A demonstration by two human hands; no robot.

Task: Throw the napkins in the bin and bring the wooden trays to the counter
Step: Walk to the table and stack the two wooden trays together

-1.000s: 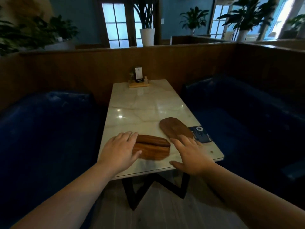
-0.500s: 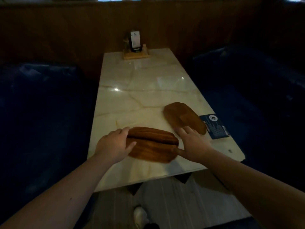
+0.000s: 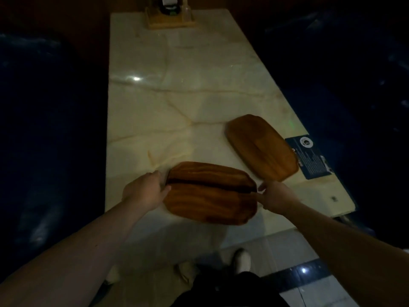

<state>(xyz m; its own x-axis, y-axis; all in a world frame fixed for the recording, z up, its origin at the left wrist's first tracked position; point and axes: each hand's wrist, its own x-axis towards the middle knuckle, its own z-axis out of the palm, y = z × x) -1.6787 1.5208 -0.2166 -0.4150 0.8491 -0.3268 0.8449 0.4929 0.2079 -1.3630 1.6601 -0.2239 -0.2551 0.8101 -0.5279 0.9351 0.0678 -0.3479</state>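
Head view: left hand (image 3: 145, 191) and right hand (image 3: 275, 194) grip opposite ends of the near wooden tray (image 3: 211, 193) by the table's (image 3: 177, 96) near edge.

No legible wording anywhere. Blue card (image 3: 309, 157) at the right edge of the table (image 3: 199, 85): round white emblem and lines of white print, too small and blurred to read. White card in the far holder (image 3: 169, 17): likewise unreadable.

Left hand (image 3: 145, 191), right hand (image 3: 277, 194) grip near wooden tray (image 3: 210, 196) ends on marble table (image 3: 177, 96).
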